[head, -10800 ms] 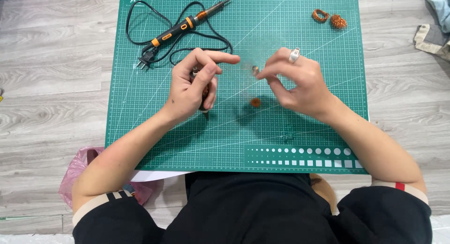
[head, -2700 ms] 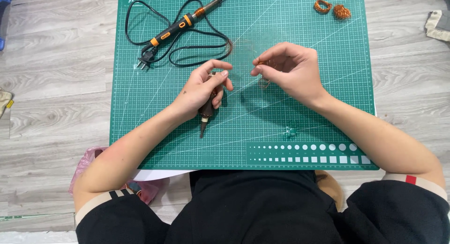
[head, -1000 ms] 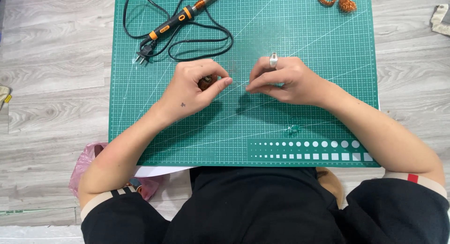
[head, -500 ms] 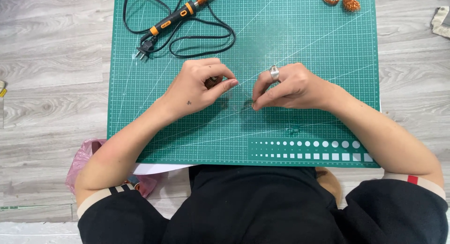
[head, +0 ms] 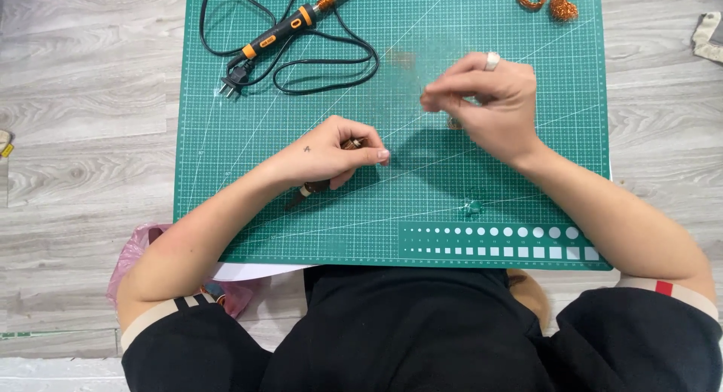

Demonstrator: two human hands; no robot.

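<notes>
A: Torso in a black top fills the near edge, seen from above; a pink plastic bag lies on the grey wood floor at the near left. What lies beyond?

B: A green cutting mat, printed with a grid and, along its near right edge, rows of white circles and squares. Both forearms reach across it.

A: What are the hands doing?

B: The left hand rests low on the mat, left of centre, and is the nearer of the two. It is curled closed around a small hand tool, its dark handle poking out toward the near left and its long axis running from there toward the far right. The thumb and forefinger are pressed together at the right end. Whether they also nip something fine, I cannot tell.

A: And the other?

B: The right hand hovers farther away and to the right, lifted above the mat, with a ring on one finger. Its fingertips are pinched shut and point left. What they hold is too fine to make out. A small copper-coloured piece peeks out just below the palm.

A: How do the two hands lie?

B: Apart, with bare mat between them; the right pinch sits up and to the right of the left fingertips.

A: Anything at the far end?

B: At far left, a black and orange soldering iron with its looped black cord and plug. At far right, two small copper wire coils lying side by side.
</notes>
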